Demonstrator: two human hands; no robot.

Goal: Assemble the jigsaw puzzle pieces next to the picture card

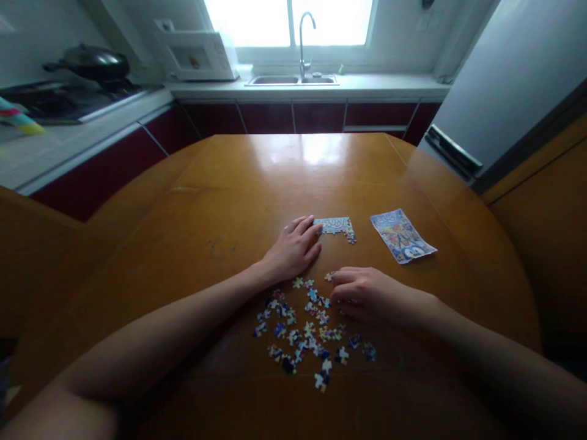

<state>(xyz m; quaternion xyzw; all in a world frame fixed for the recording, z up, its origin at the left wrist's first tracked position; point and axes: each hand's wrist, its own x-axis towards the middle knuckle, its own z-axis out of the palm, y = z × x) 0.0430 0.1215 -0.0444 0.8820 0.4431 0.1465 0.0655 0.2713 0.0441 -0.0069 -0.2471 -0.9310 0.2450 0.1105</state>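
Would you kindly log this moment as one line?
left hand: at left end of joined pale-blue jigsaw section | right hand: at loose multicoloured jigsaw pieces, grip unclear | printed rectangular picture sheet: on brown wooden table

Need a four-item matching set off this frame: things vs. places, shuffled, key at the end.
Things
1. Partly assembled light-blue jigsaw section
2. Loose multicoloured jigsaw pieces
3. Colourful rectangular printed sheet
4. Black lidded pan

Places
A. On the black stovetop
B. Scattered on the brown wooden table
C. Right of the assembled section, lying alone
D. At the fingers of the left hand

Pairs: 1-D, 2-B, 3-C, 4-A
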